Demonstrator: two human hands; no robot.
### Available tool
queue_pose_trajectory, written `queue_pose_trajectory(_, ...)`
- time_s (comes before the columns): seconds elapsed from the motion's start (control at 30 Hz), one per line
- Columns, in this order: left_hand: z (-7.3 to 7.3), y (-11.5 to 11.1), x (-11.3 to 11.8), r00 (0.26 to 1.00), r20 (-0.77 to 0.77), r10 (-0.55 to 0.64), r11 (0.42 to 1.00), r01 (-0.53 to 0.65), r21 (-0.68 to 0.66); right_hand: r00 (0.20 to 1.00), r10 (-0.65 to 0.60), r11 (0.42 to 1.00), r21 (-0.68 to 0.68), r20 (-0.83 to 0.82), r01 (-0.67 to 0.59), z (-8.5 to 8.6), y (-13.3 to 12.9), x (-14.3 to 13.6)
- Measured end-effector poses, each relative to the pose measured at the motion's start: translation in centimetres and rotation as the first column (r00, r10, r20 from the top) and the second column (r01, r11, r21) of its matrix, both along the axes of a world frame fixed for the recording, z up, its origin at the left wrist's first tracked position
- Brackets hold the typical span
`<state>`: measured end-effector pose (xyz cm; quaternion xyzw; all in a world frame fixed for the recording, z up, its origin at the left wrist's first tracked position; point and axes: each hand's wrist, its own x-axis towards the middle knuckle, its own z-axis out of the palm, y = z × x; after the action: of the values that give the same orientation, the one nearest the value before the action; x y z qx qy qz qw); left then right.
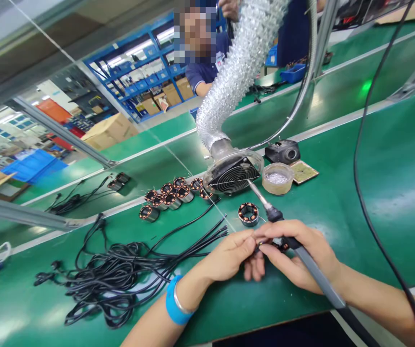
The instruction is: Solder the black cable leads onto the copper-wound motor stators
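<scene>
A soldering iron [275, 214] rests in my right hand [306, 248], its metal tip pointing up and away toward the round fume extractor grille [234, 177]. The right thumb and fingertips also meet my left hand [233, 256]. My left hand is closed in a pinch on a small dark piece, mostly hidden by the fingers. A bit of copper and black shows behind the right fingers; I cannot tell what it belongs to. Just beyond the hands, a motor stator [248, 214] with copper windings stands on the green bench [337, 212]. A blue wristband [175, 301] circles my left wrist.
Several more stators [171, 200] stand in a group behind left. A tangle of black power cables [117, 274] covers the left bench. A solder pot [277, 178], sponge tray [304, 171] and black iron stand [282, 151] sit behind right. A silver duct [236, 72] hangs before another person [203, 72].
</scene>
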<state>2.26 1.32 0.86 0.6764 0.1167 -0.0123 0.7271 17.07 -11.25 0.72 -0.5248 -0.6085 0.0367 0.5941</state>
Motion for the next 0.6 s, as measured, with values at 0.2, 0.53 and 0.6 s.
queue_pose_trajectory(0.2,0.1,-0.4,0.4,0.993,0.021,0.115,0.993,-0.114,-0.032,0.986,-0.147,0.987,-0.075,-0.073,0.142,0.5,0.2,-0.6)
queue_pose_trajectory(0.53,-1.3,-1.2,-0.5,0.925,0.066,0.376,0.895,-0.380,0.234,0.959,-0.278,0.957,-0.094,-0.053,0.273,-1.2,0.2,-2.9)
queue_pose_trajectory(0.6,-1.5,-1.3,-0.8,0.933,0.058,0.356,0.899,-0.359,0.251,0.956,-0.286,0.954,-0.110,-0.069,0.278,-0.9,0.3,-2.8)
